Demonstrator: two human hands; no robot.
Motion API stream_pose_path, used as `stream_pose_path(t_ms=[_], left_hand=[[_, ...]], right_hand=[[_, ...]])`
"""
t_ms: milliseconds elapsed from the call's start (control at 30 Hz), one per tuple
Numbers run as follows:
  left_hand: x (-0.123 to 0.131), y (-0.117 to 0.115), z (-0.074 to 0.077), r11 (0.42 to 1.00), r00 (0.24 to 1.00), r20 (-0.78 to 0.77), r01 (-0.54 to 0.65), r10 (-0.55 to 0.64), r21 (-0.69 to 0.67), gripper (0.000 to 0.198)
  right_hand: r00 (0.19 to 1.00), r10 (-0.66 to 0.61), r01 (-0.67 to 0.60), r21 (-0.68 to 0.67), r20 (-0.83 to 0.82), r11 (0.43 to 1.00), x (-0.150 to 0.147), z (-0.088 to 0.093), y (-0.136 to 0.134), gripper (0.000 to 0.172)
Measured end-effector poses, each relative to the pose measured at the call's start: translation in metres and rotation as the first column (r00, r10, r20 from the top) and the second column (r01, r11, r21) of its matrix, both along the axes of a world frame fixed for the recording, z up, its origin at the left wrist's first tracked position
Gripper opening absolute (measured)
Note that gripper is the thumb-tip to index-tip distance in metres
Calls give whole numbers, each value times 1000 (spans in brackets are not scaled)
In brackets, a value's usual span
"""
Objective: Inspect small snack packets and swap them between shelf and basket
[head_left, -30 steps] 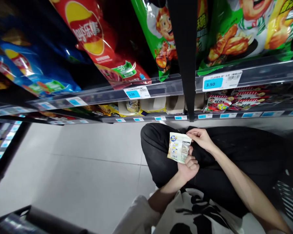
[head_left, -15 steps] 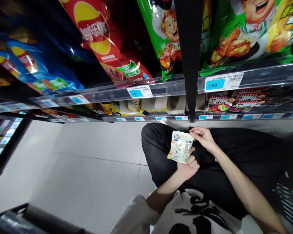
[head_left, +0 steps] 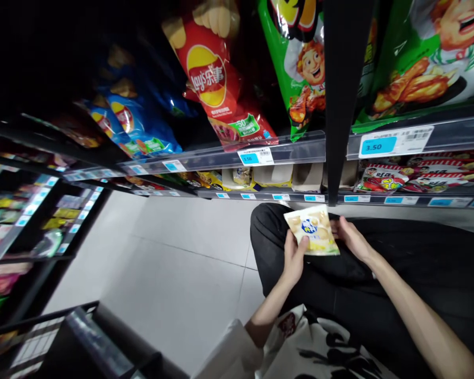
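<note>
A small cream snack packet (head_left: 314, 229) with a blue logo is held over my dark trousers, its printed front facing up. My left hand (head_left: 294, 255) grips its lower left side, thumb on top and fingers beneath. My right hand (head_left: 351, 237) is beside the packet's right edge, thumb apart from the fingers; the fingertips are partly behind the packet, and whether they touch it I cannot make out.
Shelves ahead hold a red chip bag (head_left: 217, 79), blue bags (head_left: 136, 116) and green bags (head_left: 304, 68). Open yellow boxes (head_left: 272, 175) and red packets (head_left: 383, 177) line the lower shelf. A black basket (head_left: 39, 337) is at the lower left, on the tiled floor (head_left: 169, 273).
The packet has been turned over from its back to its front. My left hand now has its thumb on top; my right hand has left the top corner. The view has swung left.
</note>
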State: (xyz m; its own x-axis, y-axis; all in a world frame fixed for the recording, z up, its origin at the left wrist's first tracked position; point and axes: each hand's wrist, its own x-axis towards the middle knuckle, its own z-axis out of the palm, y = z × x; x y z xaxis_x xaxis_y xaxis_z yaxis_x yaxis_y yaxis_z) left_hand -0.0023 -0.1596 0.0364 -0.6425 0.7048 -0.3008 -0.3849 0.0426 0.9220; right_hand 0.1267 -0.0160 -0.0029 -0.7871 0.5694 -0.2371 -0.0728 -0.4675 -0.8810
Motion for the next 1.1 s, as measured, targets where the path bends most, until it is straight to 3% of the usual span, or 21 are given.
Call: stream_pose_path(t_ms=[100,200,367,567,700,800,900,1000,1100], left_hand=[[-18,10,4,999,991,-127,-36,35,-1,56],[-31,14,3,999,984,-174,34,-34,-5,55],[-41,10,2,991,974,-187,125,-132,-47,54],[-54,7,6,982,965,-187,168,-181,-86,57],[-78,-2,8,988,974,-168,152,-153,-19,47],[-113,-16,12,995,986,-169,5,11,98,42],[-163,-28,13,980,951,-272,-107,150,167,45],[-220,-28,8,978,908,-378,-126,181,168,51],[-278,-12,-1,990,869,-476,-95,134,105,54]], right_hand=[[997,64,-64,17,-44,998,0,4,-2,55],[998,41,-46,133,40,990,-1,7,-3,46],[996,-42,27,181,78,983,-2,9,-3,41],[995,-24,5,190,97,982,1,21,-4,44],[995,51,-68,203,86,977,3,20,-3,43],[991,111,-125,229,71,965,4,16,0,39],[985,154,-170,259,83,951,4,12,1,37],[973,189,-220,287,134,932,3,8,0,36],[957,215,-268,307,195,913,2,2,-2,34]])
